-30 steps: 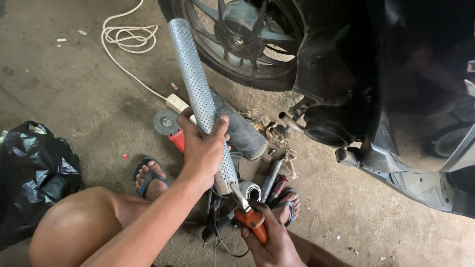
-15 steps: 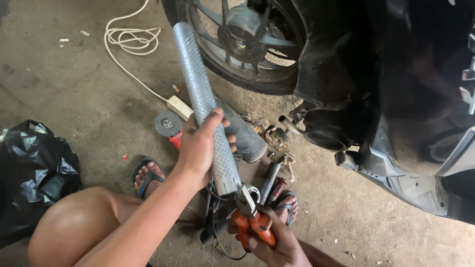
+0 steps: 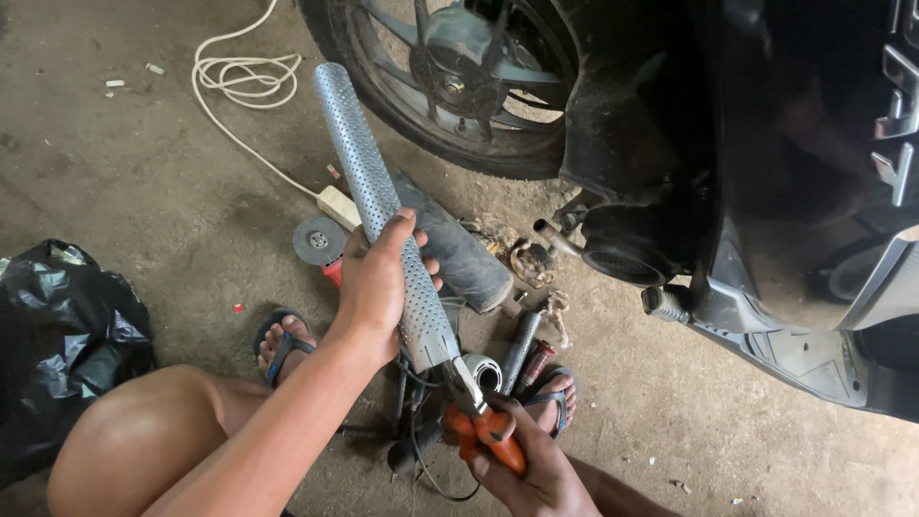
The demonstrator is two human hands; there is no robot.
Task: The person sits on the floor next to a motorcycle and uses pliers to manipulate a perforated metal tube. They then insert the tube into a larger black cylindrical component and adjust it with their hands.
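Head view: left hand (image 3: 378, 282) clamped round perforated pipe (image 3: 378, 206), right hand (image 3: 536, 460) squeezing orange pliers (image 3: 483, 426) at its end; stained concrete floor (image 3: 124, 163), motorbike wheel (image 3: 450, 81) near top edge.

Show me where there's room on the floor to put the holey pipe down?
Bare floor lies left of the pipe, between the white cable and the black bag. More shows bottom right, below the scooter panel. Between the feet, under the pliers, tools crowd the ground.
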